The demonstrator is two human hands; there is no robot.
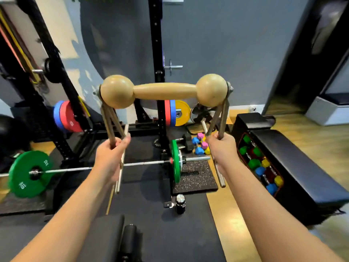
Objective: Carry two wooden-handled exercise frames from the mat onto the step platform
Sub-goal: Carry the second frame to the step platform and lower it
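Black gym mat [151,224] under both hands; a green-plated barbell [30,173] lies across it beyond the left hand, a small black bottle [180,204] between the hands.

Green plate [28,173] on barbell: "10" twice. Red plate [70,120]: number, illegible.

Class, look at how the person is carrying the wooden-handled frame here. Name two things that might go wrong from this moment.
1. The left hand and right hand grip only the thin metal legs, with the heavy wooden handle on top; the frame may tip or slip.
2. The barbell with green plates and a small black bottle lie on the floor ahead; the raised frame partly blocks the view, so a trip seems possible.
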